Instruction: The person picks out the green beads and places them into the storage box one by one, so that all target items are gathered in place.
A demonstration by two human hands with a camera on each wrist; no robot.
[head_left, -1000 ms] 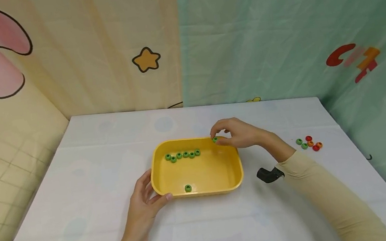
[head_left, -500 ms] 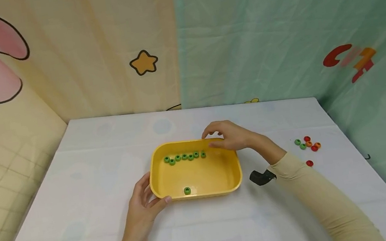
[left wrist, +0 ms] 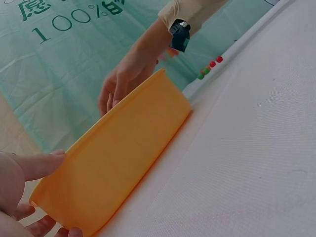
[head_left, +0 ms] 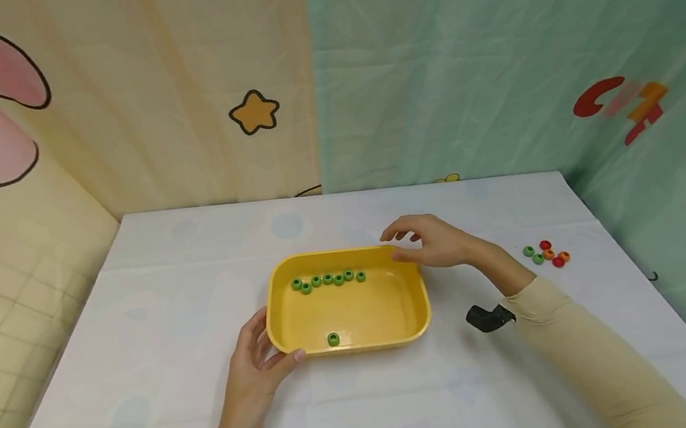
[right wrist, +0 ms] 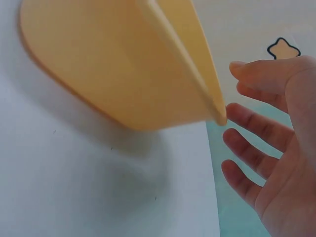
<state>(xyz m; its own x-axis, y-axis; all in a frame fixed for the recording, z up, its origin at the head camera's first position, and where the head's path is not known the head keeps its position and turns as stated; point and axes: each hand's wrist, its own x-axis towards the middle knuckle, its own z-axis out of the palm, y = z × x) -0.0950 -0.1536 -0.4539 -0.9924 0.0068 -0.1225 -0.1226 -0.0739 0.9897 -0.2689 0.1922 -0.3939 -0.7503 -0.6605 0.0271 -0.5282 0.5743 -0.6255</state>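
Left hand (head_left: 253, 373) sits nearest the viewer, at about 7 o'clock of the yellow tray (head_left: 409, 307), thumb hooked on the near-left rim and fingers curled against the outer wall, gripping it. Inside the tray, one green bead (head_left: 333, 339) lies alone by the near wall, and a row of seven green beads (head_left: 328, 280) runs along the far wall. Right hand (head_left: 435, 241) hovers over the tray's far-right corner at about 1 o'clock, fingers spread and relaxed, holding nothing; a second ago it pinched a green bead there, and the row has since grown by one. At 3 o'clock on the white table (head_left: 144, 388), well apart from the tray, lies a small cluster of loose beads (head_left: 547, 254), red, orange and green; the single red bead seen half a second ago now sits behind the sleeve or is gone, I cannot tell which. On the teal backdrop the left wrist view shows "100%" (left wrist: 61, 27) beneath cut-off characters I cannot read.
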